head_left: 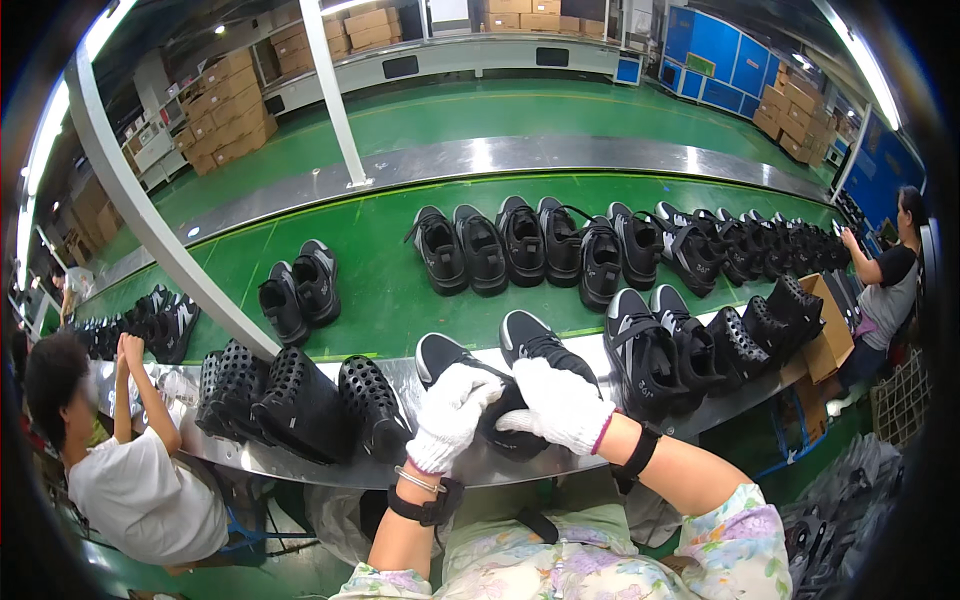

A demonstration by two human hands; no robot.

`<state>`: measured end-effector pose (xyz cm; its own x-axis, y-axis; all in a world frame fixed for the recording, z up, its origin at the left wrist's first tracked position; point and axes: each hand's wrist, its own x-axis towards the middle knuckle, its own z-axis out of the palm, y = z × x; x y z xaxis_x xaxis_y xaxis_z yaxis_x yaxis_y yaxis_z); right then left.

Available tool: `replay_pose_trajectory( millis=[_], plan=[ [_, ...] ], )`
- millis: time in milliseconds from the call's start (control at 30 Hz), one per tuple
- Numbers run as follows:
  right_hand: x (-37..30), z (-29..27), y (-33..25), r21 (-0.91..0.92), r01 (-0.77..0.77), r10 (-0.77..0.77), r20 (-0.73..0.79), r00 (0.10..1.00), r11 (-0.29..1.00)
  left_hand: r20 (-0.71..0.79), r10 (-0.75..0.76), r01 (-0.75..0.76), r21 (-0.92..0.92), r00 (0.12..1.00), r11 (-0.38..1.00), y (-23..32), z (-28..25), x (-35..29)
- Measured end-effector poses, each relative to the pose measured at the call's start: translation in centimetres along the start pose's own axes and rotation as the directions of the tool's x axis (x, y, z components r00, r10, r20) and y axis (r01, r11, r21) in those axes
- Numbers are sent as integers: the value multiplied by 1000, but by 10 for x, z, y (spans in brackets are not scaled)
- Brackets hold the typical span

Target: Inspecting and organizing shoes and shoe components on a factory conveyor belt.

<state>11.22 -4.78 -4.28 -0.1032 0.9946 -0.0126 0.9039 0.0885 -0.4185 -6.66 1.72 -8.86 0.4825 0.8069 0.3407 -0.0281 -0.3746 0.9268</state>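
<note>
Two black sneakers with grey toe caps stand side by side on the metal ledge in front of me, toes pointing away. My right hand (557,404), in a white knit glove, is closed over the collar of the right sneaker (530,338). My left hand (456,414), gloved the same way, has its fingers curled together beside that collar, over the back of the left sneaker (441,352). What the left fingers pinch, if anything, is hidden. Both hands cover much of the sneakers' openings.
Black perforated shoe forms (300,405) stand left on the ledge, and more sneakers (645,350) right. Pairs of sneakers (520,242) line the green conveyor belt (375,270). Co-workers sit left (150,490) and right (890,270). An open cardboard box (828,335) stands right.
</note>
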Motion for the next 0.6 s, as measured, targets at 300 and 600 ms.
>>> replay_pose_trajectory(
  millis=[300,600],
  plan=[
    [15,23,-9,-23,-77,76,-46,996,997,-22,280,-254,356,960,899,0,10,-23],
    [2,35,1,187,-109,100,55,993,976,-415,-127,290,356,901,888,-29,25,-75]
  ],
)
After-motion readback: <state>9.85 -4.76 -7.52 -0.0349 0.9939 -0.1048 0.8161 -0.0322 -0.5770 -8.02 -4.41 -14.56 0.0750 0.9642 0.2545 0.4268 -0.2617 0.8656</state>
